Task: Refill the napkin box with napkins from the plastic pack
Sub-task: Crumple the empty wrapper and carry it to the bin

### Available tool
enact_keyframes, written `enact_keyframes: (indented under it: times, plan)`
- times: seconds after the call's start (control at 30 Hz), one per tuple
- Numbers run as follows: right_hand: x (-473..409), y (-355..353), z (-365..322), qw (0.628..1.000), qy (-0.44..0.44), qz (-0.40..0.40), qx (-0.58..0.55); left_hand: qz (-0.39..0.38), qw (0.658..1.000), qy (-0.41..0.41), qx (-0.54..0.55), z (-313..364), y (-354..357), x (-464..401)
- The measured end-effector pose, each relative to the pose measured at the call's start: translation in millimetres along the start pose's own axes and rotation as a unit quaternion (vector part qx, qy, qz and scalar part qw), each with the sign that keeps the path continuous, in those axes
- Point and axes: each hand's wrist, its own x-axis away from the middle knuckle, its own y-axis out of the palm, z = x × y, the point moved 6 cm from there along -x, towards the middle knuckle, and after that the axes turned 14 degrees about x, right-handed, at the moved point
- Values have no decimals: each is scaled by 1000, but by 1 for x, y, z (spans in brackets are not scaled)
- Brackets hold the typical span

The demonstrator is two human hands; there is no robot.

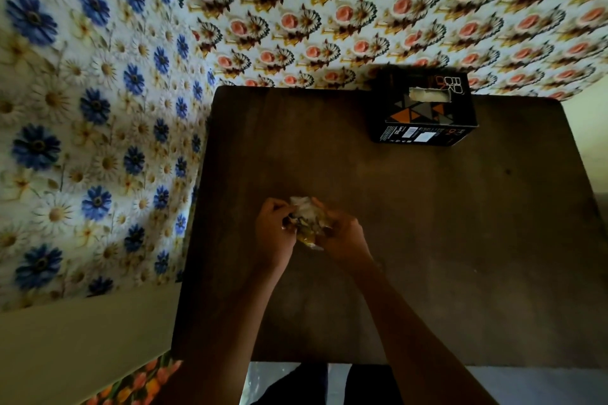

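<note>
Crinkled plastic, yellow and clear, was seen bunched between both hands low of the desk's (460, 240) centre, about 6 o'clock. The plastic pack (307, 225) was gripped from the 9 o'clock side by the left hand (274, 233), fingers curled round its edge, and from 3 o'clock by the right hand (342, 237), likewise clamped on it. White napkins (301, 205) were showing at the pack's 12 o'clock end, so the pack was judged open or being opened. The napkin box (424, 108) was standing well apart at 1 o'clock, against the desk's far edge; something pale was visible in its top slot. No napkins were seen loose. Transfer was judged not yet begun: extraction, carrying and loading remained.
</note>
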Motion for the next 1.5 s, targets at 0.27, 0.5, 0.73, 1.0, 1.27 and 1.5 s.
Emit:
enact_keyframes:
  times: [0.27, 0.5, 0.73, 1.0, 1.27, 1.5]
  plan:
    - [1, -7, -14, 984, -128, 109, 66, -68, 998, -11, 4, -12, -8, -4]
    - [7, -12, -8, 990, -89, 102, 42, -49, 991, -64, 106, -18, -9, 9]
    - [44, -46, 3, 990, -55, 127, 4, -53, 975, -35, 215, 24, -13, 39]
    - [126, -128, 27, 973, 11, 215, -81, -73, 938, -46, 335, 98, 32, 81]
    - [210, -219, 112, 944, 95, 287, -135, -174, 933, -35, 312, 177, 146, 143]
    - [288, -317, 230, 921, 153, 325, -151, -241, 913, -15, 329, 265, 267, 230]
